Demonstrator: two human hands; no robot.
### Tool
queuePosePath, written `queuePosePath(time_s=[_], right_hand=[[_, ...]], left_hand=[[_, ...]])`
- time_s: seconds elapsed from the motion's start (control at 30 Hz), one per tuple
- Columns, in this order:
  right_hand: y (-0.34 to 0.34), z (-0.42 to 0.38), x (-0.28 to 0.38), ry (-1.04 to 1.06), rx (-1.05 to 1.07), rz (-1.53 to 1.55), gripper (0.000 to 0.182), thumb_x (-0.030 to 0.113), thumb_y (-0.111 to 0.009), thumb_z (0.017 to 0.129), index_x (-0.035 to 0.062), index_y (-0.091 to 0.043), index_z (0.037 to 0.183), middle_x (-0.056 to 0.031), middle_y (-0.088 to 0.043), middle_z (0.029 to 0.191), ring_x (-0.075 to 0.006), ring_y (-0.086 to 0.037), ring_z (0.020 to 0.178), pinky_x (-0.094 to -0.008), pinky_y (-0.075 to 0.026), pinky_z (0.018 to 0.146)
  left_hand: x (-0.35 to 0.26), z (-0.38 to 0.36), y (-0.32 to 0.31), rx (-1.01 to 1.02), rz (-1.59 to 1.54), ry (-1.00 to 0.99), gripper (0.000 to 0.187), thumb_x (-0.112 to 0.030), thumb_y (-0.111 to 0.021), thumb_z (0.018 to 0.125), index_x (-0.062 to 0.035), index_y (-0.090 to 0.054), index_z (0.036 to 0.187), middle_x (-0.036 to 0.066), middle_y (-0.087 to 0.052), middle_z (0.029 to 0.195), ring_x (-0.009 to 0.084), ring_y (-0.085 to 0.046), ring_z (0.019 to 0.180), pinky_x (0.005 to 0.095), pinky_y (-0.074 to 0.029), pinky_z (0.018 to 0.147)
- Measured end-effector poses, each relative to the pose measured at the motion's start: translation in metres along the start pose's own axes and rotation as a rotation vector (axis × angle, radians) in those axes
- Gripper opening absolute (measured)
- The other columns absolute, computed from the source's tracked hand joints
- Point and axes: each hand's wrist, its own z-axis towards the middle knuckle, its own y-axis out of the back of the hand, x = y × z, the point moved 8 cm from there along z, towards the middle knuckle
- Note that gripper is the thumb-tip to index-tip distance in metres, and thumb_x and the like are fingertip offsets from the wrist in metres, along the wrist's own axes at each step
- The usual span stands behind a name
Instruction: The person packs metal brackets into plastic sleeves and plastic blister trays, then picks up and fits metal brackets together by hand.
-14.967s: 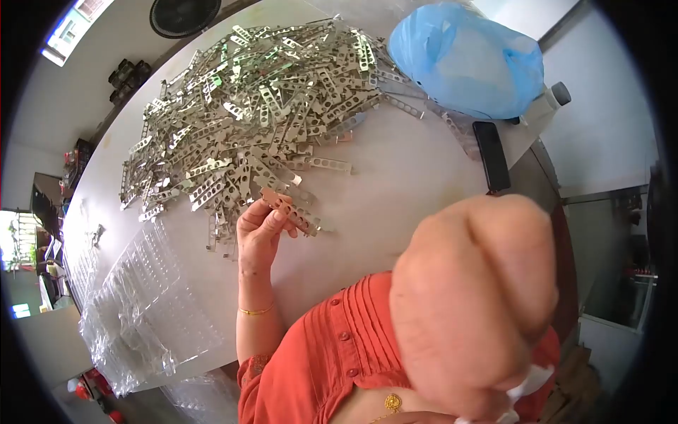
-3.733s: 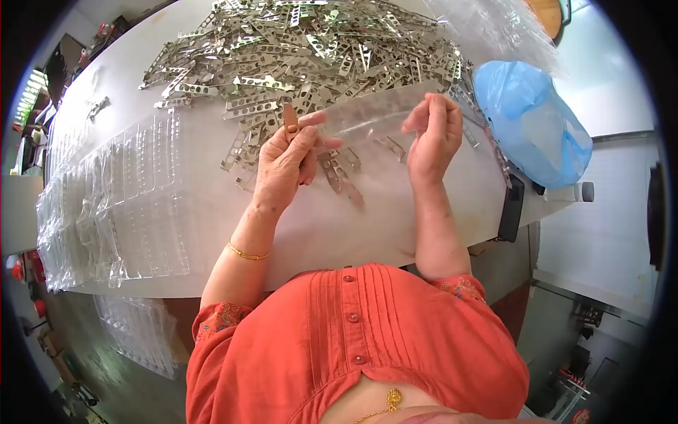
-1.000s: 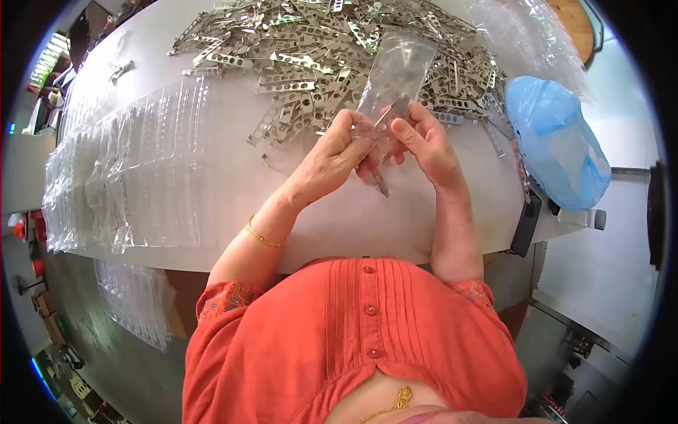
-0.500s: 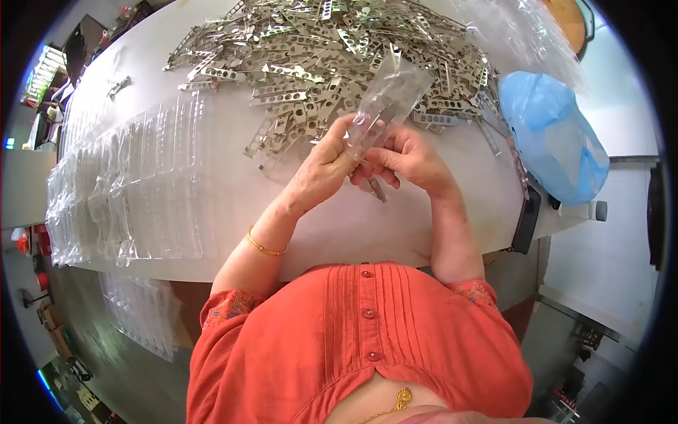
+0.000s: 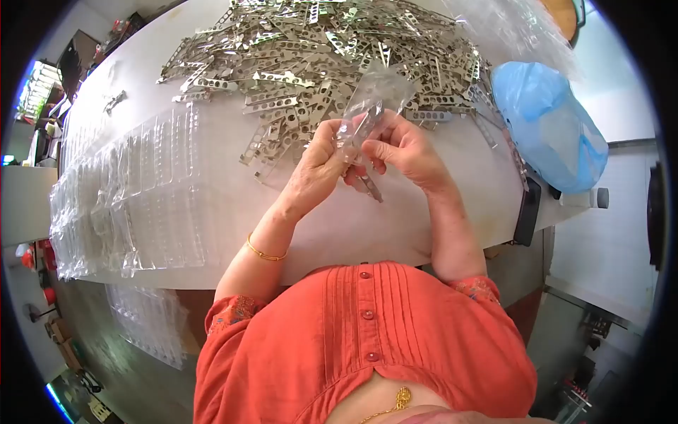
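My left hand (image 5: 318, 166) is closed on the lower end of a clear plastic bag (image 5: 387, 85), which points up and away from me. Inside the bag a slim metal strip (image 5: 369, 121) shows through the film. Below my left fingers another piece of metal strip (image 5: 371, 188) sticks out toward me. My right hand (image 5: 413, 152) is at the bag's right side, its fingers bent, partly behind the film, and its thumb near the strip; the exact contact is hidden. Beyond both hands lies a large heap of punched metal strips (image 5: 289, 78).
Clear plastic blister trays (image 5: 159, 191) are stacked at the left. A blue plastic bag (image 5: 547, 127) stands at the right beside a black object (image 5: 527, 212). More clear film (image 5: 522, 35) lies at the back right. A single metal piece (image 5: 114, 101) sits at the far left.
The clear bag has come slightly down and left, and the metal strip inside it shows more plainly. My right thumb has lifted a little away from the bag's lower end. The view has shifted slightly.
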Motion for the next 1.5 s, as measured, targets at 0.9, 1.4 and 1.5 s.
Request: queuePosePath(time_s=[0.9, 1.4, 1.5], right_hand=[[-0.005, -0.005, 0.004, 0.005, 0.11, -0.035, 0.056, 0.009, -0.071, 0.092, 0.004, -0.05, 0.143, -0.0015, -0.068, 0.095, -0.0076, -0.054, 0.068, -0.0242, -0.045, 0.058], [0.009, -0.004, 0.013, 0.073, 0.03, -0.083, 0.052, 0.022, -0.075, 0.091, 0.0018, -0.055, 0.135, -0.0005, -0.067, 0.087, -0.0081, -0.057, 0.069, -0.0262, -0.046, 0.06], [0.016, -0.002, 0.013, 0.106, -0.005, -0.005, 0.043, 0.021, -0.073, 0.093, 0.0032, -0.06, 0.13, 0.0009, -0.067, 0.089, -0.007, -0.058, 0.071, -0.0253, -0.047, 0.062]], left_hand=[[-0.001, -0.001, -0.005, 0.061, -0.035, -0.008, 0.045, -0.016, -0.056, 0.101, -0.0008, -0.041, 0.141, 0.006, -0.067, 0.103, 0.0113, -0.066, 0.078, 0.0232, -0.047, 0.062], [-0.001, -0.002, -0.006, 0.053, 0.068, -0.001, 0.024, -0.009, -0.05, 0.101, -0.0014, -0.051, 0.123, 0.004, -0.067, 0.09, 0.0067, -0.055, 0.073, 0.0233, -0.046, 0.066], [-0.002, -0.002, -0.006, 0.057, 0.097, -0.004, 0.022, -0.006, -0.048, 0.1, -0.0013, -0.05, 0.122, 0.003, -0.065, 0.089, 0.0073, -0.054, 0.072, 0.0243, -0.046, 0.066]])
